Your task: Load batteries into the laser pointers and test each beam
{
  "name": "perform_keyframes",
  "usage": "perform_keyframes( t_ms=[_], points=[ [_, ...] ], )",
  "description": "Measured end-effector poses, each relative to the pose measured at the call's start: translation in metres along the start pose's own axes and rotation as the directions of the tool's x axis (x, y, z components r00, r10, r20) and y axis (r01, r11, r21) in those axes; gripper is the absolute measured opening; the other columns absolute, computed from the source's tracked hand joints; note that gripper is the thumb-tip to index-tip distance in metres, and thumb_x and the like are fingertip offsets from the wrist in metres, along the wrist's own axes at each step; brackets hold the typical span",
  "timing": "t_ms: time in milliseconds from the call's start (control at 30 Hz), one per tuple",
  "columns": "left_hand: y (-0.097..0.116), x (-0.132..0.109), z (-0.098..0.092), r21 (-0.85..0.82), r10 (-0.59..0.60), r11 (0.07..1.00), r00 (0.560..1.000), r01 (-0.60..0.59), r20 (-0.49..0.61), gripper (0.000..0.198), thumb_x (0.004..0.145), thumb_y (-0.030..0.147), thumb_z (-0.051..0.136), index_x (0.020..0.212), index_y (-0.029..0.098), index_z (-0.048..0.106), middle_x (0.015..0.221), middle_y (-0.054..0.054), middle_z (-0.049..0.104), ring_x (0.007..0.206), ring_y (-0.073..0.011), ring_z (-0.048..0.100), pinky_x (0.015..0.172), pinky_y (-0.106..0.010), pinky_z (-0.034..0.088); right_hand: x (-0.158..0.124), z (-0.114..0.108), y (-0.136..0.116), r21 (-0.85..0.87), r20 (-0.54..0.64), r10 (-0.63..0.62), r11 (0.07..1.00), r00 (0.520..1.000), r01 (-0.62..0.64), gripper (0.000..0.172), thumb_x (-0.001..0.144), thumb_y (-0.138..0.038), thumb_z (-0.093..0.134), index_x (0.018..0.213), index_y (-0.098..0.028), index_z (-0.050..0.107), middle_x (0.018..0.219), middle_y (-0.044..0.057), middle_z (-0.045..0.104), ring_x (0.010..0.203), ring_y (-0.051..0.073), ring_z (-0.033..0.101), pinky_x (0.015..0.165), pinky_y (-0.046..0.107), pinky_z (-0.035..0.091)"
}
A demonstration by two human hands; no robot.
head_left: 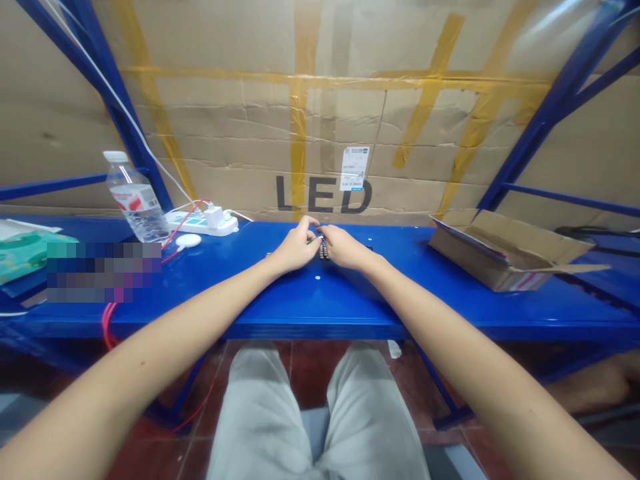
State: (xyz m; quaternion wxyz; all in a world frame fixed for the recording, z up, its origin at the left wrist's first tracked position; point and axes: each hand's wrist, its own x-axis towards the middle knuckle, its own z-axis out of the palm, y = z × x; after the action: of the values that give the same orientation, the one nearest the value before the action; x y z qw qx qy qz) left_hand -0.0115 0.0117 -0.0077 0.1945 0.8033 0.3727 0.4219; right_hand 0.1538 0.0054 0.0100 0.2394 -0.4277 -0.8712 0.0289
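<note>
My left hand (295,247) and my right hand (343,248) meet at the middle of the blue shelf (310,300), fingers pinched together. Between them is a small dark part (323,249), too small to name; my right hand grips it while my left fingertips pinch at its top. A few tiny white specks lie on the shelf near the hands.
A plastic water bottle (135,197) stands at the left beside a white power strip (203,222) with a plugged charger and red cable. An open cardboard box (505,250) lies at the right. A taped cardboard sheet marked LED (325,195) forms the back wall. Blue rack posts slant at both sides.
</note>
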Motion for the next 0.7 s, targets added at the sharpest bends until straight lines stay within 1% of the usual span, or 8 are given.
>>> perform_keyframes(
  t_ms=[67,167,300,433,533,633,700],
  points=[
    [0.003,-0.001,0.000,0.009,-0.006,1.000,1.000,0.006,-0.013,0.029,0.085,0.019,0.054,0.113,0.020,0.046,0.064,0.006,0.060,0.061,-0.0138,0.058,0.062,-0.026,0.040,-0.001,0.001,-0.001,-0.065,0.000,0.022,0.998,1.000,-0.022,0.026,0.090,-0.010,0.041,0.107,-0.009,0.060,0.104,0.017,0.064,0.087,0.022,0.058,0.078,0.032,0.045],
    [0.009,-0.002,0.002,0.030,-0.051,0.998,0.998,0.053,-0.047,0.024,0.086,0.018,0.053,0.109,0.020,0.048,0.061,0.006,0.060,0.057,-0.0137,0.056,0.060,-0.026,0.039,-0.001,0.004,-0.002,-0.155,-0.004,0.046,0.987,0.999,-0.046,0.028,0.092,-0.010,0.039,0.112,-0.008,0.058,0.104,0.017,0.061,0.087,0.022,0.056,0.079,0.034,0.044],
    [0.012,-0.002,0.005,0.035,-0.088,0.995,0.992,0.091,-0.088,0.020,0.087,0.020,0.053,0.106,0.020,0.049,0.061,0.005,0.062,0.057,-0.0147,0.058,0.059,-0.027,0.040,0.000,0.007,-0.002,-0.158,-0.026,0.052,0.986,0.998,-0.055,0.029,0.092,-0.010,0.039,0.114,-0.008,0.058,0.105,0.018,0.060,0.090,0.024,0.055,0.082,0.035,0.043],
    [0.007,-0.001,0.004,0.019,-0.111,0.993,0.989,0.113,-0.097,0.016,0.087,0.020,0.055,0.103,0.021,0.051,0.067,0.002,0.067,0.064,-0.0169,0.064,0.063,-0.029,0.043,0.001,0.006,-0.002,-0.103,-0.052,0.060,0.993,0.997,-0.065,0.025,0.093,-0.013,0.041,0.110,-0.010,0.059,0.105,0.018,0.061,0.090,0.024,0.055,0.082,0.034,0.043],
    [0.001,0.001,0.003,0.011,-0.101,0.995,0.991,0.103,-0.087,0.013,0.087,0.020,0.055,0.100,0.021,0.052,0.074,-0.001,0.070,0.073,-0.0183,0.067,0.072,-0.031,0.047,0.002,0.004,-0.001,-0.021,-0.039,0.067,0.997,0.997,-0.068,0.024,0.093,-0.015,0.044,0.109,-0.009,0.061,0.106,0.019,0.063,0.092,0.024,0.057,0.082,0.033,0.043],
    [-0.004,0.003,0.000,0.004,-0.080,0.997,0.994,0.081,-0.071,0.013,0.086,0.021,0.057,0.099,0.020,0.053,0.081,-0.003,0.071,0.082,-0.0194,0.067,0.079,-0.034,0.048,0.004,0.002,0.005,0.104,-0.039,0.077,0.992,0.996,-0.073,0.028,0.092,-0.012,0.044,0.113,-0.010,0.062,0.115,0.020,0.065,0.101,0.025,0.059,0.089,0.034,0.043],
    [-0.008,0.005,-0.002,0.021,-0.076,0.997,0.994,0.078,-0.081,0.015,0.084,0.023,0.062,0.096,0.019,0.055,0.086,-0.004,0.070,0.085,-0.0200,0.066,0.081,-0.035,0.049,0.004,0.000,0.012,0.192,-0.035,0.107,0.976,0.994,-0.099,0.030,0.091,-0.011,0.044,0.114,-0.011,0.063,0.120,0.018,0.066,0.107,0.025,0.059,0.093,0.033,0.042]
  ],
)
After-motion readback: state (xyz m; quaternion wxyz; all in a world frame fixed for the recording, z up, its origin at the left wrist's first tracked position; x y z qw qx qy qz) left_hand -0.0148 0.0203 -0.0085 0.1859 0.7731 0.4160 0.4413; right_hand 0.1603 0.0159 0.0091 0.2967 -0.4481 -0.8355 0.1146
